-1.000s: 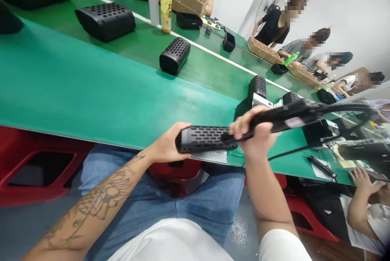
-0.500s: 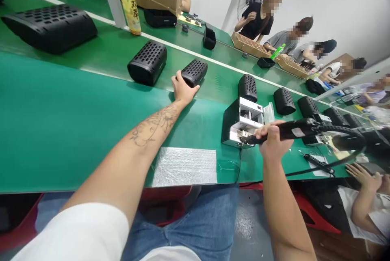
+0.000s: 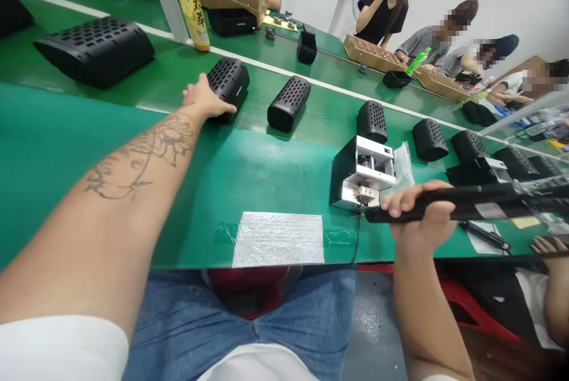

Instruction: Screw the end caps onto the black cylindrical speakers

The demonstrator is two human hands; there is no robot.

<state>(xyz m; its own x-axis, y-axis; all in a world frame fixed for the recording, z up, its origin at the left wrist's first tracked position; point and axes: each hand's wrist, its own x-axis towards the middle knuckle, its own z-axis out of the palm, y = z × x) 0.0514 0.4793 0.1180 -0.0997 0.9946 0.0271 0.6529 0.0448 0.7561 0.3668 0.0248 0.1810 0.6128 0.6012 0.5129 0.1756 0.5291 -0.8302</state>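
Observation:
My left hand [image 3: 202,98] is wrapped round the near left side of a black casing [image 3: 231,80] with slotted holes in its top, which rests on the green bench. A second such casing [image 3: 288,103] lies just to the right, untouched. In my right hand [image 3: 422,215] is a black electric screwdriver [image 3: 471,202], held level with its tip pointing left and its cord end to the right. The tip is in front of a small black and silver screw feeder [image 3: 362,173], near its lower tray.
A bubble-wrap sheet [image 3: 280,239] is taped at the bench's front edge. More black casings [image 3: 100,49] stand along the line. A yellow drink bottle [image 3: 193,10] stands by a white post. Another screwdriver [image 3: 484,236] lies at right near a co-worker's hand [image 3: 549,245]. Other people sit across the bench.
My left hand has let go of the right-hand casing and moved left onto the neighbouring one. My right hand has drawn the screwdriver tip away from the screw feeder's tray.

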